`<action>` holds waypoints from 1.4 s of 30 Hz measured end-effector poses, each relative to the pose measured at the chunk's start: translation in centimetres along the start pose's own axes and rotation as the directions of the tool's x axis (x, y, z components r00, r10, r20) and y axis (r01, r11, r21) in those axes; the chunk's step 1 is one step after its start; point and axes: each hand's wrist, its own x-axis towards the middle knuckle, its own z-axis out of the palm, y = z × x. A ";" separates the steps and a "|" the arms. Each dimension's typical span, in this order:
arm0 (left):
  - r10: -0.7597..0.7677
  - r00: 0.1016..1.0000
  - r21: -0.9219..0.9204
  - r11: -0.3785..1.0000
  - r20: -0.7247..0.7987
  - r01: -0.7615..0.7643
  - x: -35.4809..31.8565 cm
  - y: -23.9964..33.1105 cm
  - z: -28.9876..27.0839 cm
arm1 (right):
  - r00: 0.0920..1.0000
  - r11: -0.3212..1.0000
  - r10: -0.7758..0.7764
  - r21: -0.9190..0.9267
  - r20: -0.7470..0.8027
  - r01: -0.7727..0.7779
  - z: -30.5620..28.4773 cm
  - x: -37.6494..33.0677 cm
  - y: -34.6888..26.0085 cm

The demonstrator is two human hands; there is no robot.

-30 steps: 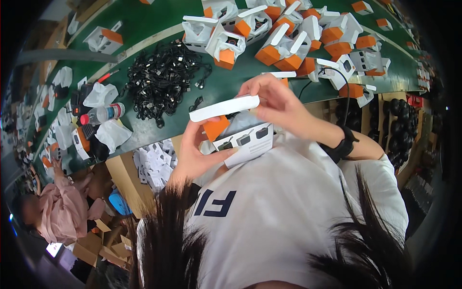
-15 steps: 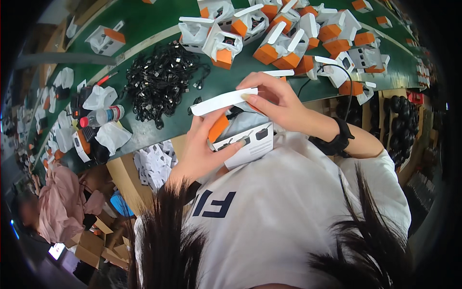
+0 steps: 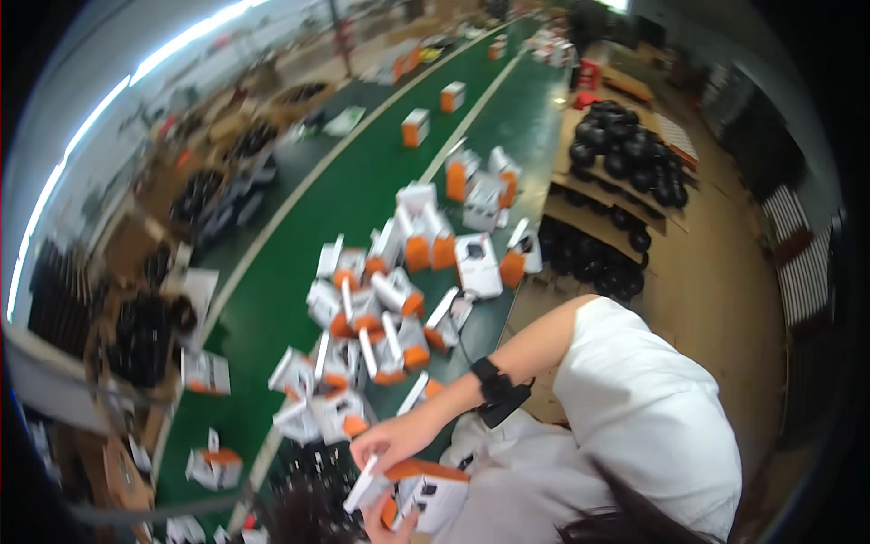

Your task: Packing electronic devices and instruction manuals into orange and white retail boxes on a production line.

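Note:
Low in the head view, a small white and orange cardboard box sits against my shirt with its white lid flap raised. My left hand, partly cut off by the lower edge, grips the box's near side with the thumb on its printed face. Above the box, my right hand has its fingers bent onto the top of the flap. What lies inside the box is hidden. A blurred pile of black cables lies on the table just left of my hands.
Several open white and orange boxes crowd the green table ahead. Closed boxes stand farther along it. On the right, shelves hold round black items beside a brown floor. Cartons line the far left.
My view has swung to the right and up, along the table's length. Both hands stay on the same box, which now appears lower in view with its flap still raised.

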 end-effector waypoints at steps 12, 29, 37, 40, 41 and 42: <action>0.006 1.000 -0.092 0.996 -0.015 -0.007 1.4 -0.2 -1.1 | 0.949 0.740 -0.316 -0.624 0.006 0.250 2.1 -4.4 -3.9; 0.144 0.979 0.268 0.947 0.146 -0.179 1.3 4.2 -0.6 | 0.967 0.965 0.046 -0.239 -0.251 -0.108 5.6 -6.8 -4.3; 0.218 0.958 0.285 0.921 0.189 -0.266 0.7 3.3 -1.2 | 0.824 0.998 0.068 0.054 -0.563 -0.045 7.2 -5.8 -3.9; 0.246 0.960 0.089 0.962 0.130 -0.259 1.2 4.3 -0.9 | 0.901 0.997 0.049 -0.030 -0.431 -0.069 6.2 -6.4 -3.2; 0.139 0.982 0.074 0.986 0.127 -0.149 0.9 4.3 -0.7 | 0.957 0.988 0.017 -0.143 -0.288 -0.060 5.8 -6.7 -3.0; 0.136 0.983 0.077 0.986 0.123 -0.147 0.8 4.1 -0.6 | 0.959 0.988 0.015 -0.141 -0.284 -0.057 5.9 -6.6 -3.1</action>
